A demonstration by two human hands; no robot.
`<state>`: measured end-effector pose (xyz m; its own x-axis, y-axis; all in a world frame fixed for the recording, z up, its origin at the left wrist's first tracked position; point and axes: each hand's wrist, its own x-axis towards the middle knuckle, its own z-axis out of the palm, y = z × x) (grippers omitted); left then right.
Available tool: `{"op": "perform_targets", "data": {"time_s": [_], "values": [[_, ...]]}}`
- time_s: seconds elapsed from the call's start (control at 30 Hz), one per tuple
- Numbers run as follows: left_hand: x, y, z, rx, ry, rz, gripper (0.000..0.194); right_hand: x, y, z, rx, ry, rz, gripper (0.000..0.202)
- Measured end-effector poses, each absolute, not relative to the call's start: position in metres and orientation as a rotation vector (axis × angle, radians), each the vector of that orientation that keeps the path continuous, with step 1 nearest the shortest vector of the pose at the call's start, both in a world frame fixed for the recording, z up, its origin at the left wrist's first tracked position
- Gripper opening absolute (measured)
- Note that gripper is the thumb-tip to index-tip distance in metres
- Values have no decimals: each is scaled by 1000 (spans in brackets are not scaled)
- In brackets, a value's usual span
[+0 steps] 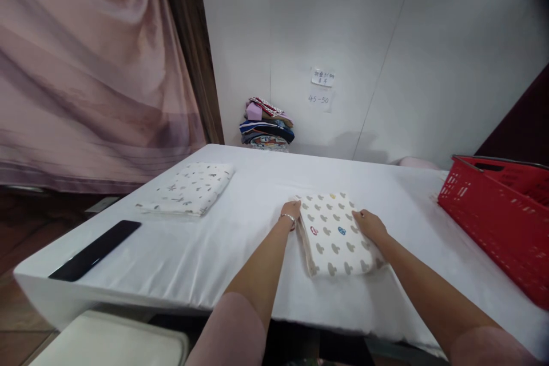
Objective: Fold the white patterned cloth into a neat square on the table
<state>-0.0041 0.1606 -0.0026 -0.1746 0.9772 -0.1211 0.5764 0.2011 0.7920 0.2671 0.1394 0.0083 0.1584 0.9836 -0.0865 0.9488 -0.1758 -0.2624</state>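
Note:
A folded white cloth (332, 240) with a grey mushroom print and a few coloured mushrooms lies in front of me on the white-covered table. My left hand (291, 211), with a bracelet at its wrist, is closed on the cloth's far left edge. At the right edge my right hand (369, 225) grips the same cloth, fingertips mostly hidden under it. The cloth shows several layers along its left side. Farther left lies another folded white cloth (195, 186) with a dark scattered print, apart from both hands.
A red plastic basket (493, 211) stands at the table's right side. A flat black object (96, 250) lies near the front left edge of the table (171, 266). Behind the far edge rises a stack of folded textiles (266, 128) against the wall. A pink curtain (86, 68) hangs at left.

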Motion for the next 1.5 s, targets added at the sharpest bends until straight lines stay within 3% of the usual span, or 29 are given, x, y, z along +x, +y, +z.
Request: {"op": "perform_targets", "data": {"time_s": [0.33, 0.5, 0.97, 1.17, 1.3, 1.5], "values": [[-9, 167, -6, 1425, 1776, 815, 26, 263, 139, 11, -2285, -1952, 269, 48], [-10, 156, -5, 1258, 1708, 867, 34, 238, 113, 12, -1841, -2165, 19, 43], [9, 82, -11, 1072, 1597, 1091, 23, 182, 53, 7, -1424, -2541, 227, 46], [5, 80, -19, 1356, 1729, 1054, 19, 199, 52, 8, -1563, -2431, 232, 45], [0, 86, -16, 1281, 1761, 1000, 30, 249, 61, 5, -1892, -2152, 75, 47], [3, 104, -4, 1281, 1856, 831, 55, 295, 68, -8, -2187, -1729, 590, 63]]}}
